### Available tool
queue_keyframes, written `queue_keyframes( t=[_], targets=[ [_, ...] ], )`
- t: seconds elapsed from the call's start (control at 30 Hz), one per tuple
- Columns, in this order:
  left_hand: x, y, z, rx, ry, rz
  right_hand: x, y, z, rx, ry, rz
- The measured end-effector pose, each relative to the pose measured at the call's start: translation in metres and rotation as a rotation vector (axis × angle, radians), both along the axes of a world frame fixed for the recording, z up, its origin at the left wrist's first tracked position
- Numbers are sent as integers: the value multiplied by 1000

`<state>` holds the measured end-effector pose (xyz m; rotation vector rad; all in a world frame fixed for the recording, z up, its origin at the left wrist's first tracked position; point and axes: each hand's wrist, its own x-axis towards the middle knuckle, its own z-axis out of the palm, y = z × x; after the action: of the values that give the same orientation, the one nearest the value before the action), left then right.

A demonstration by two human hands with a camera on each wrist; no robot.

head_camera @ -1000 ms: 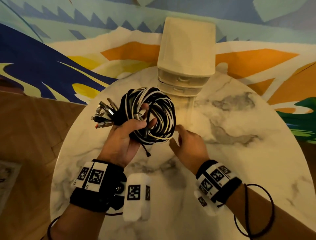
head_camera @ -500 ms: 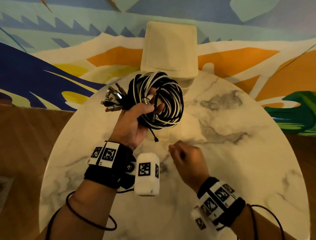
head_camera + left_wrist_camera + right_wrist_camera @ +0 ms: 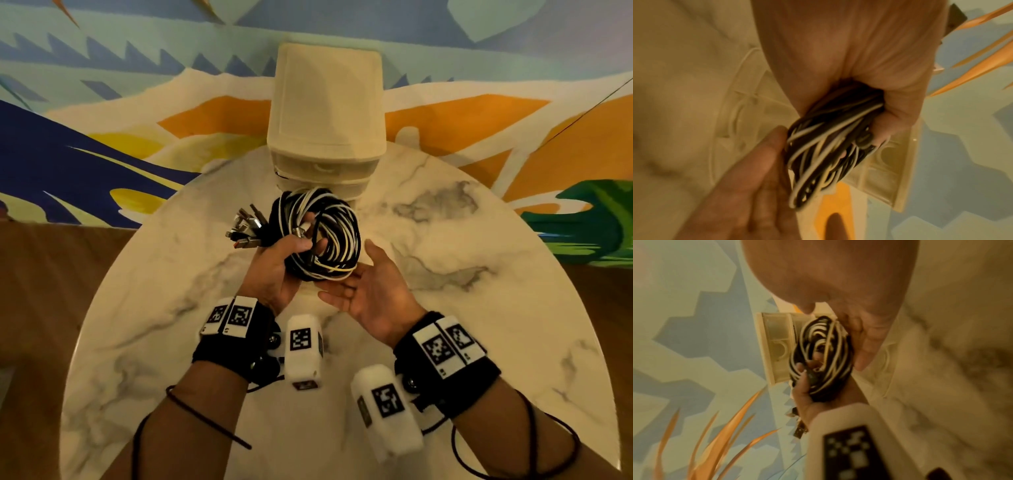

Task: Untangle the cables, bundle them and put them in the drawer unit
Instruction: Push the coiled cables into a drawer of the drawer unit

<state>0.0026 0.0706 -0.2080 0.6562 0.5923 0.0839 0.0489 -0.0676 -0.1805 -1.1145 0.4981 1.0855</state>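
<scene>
A coiled bundle of black and white cables (image 3: 322,236) hangs above the marble table (image 3: 479,342), gripped by my left hand (image 3: 284,263), whose thumb crosses the coil. The metal plugs (image 3: 245,229) fan out to the left of that hand. My right hand (image 3: 370,287) is palm-up with straight fingers, just under and right of the coil; whether it touches is unclear. The cream drawer unit (image 3: 327,120) stands at the table's far edge, right behind the coil. The left wrist view shows the cable bundle (image 3: 830,146) in the left fist; the right wrist view shows the cable bundle (image 3: 822,356) before the drawer unit (image 3: 777,345).
The round table top ends close on the left and right, with wooden floor (image 3: 51,291) beyond. A painted mural wall (image 3: 102,137) rises behind the drawer unit. Thin black cords (image 3: 198,418) loop round both forearms.
My right hand turned palm-up and rose from the table to just under the coil. The left hand kept its grip on the bundle, now in front of the drawer unit's lower drawers.
</scene>
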Motion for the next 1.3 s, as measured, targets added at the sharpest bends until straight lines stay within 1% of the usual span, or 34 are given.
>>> queue_keyframes(
  t=[0.13, 0.23, 0.33, 0.47, 0.53, 0.57, 0.6, 0.63, 0.67, 0.7, 0.8, 0.93, 0.97, 1.07, 1.1, 1.17, 1.23, 1.27, 1.3],
  targets=[
    [5, 0, -3, 88, 114, -68, 5, -4, -2, -21, -8, 70],
    [9, 0, 1, 100, 169, -92, 7, -9, -2, -82, -94, 168],
    [10, 1, 0, 42, 195, -99, 10, -11, -5, -294, -321, 332],
    [10, 0, -3, 63, 189, -70, 15, -8, -11, -505, -613, 498],
    [8, 0, -2, 72, 167, -51, 19, -8, -13, -629, -838, 578],
    [7, -1, -3, 69, 160, -49, 21, -9, -14, -722, -976, 600],
    [6, 0, -3, 66, 159, -50, 23, -10, -15, -819, -1098, 578],
    [5, 1, -5, 64, 161, -49, 24, -10, -17, -875, -1178, 517],
    [5, 1, -5, 60, 162, -46, 25, -11, -20, -873, -1221, 455],
    [5, 1, -7, 58, 166, -41, 24, -11, -24, -831, -1243, 435],
    [7, 0, -10, 76, 179, -39, 17, -9, -43, -681, -1345, 541],
    [12, -4, -7, 117, 160, -54, 12, -12, -57, -664, -1352, 564],
    [13, -5, -7, 128, 156, -59, 12, -13, -58, -669, -1363, 599],
    [16, -8, -8, 141, 170, -74, 11, -15, -60, -718, -1384, 783],
    [17, -7, -9, 135, 180, -78, 12, -15, -59, -720, -1375, 796],
    [17, -6, -11, 125, 195, -84, 13, -14, -52, -751, -1367, 751],
    [17, -6, -12, 128, 204, -91, 16, -10, -41, -773, -1400, 583],
    [17, -6, -12, 129, 213, -88, 18, -6, -35, -748, -1429, 491],
    [17, -5, -13, 132, 221, -87, 21, 1, -29, -707, -1456, 436]
  ],
)
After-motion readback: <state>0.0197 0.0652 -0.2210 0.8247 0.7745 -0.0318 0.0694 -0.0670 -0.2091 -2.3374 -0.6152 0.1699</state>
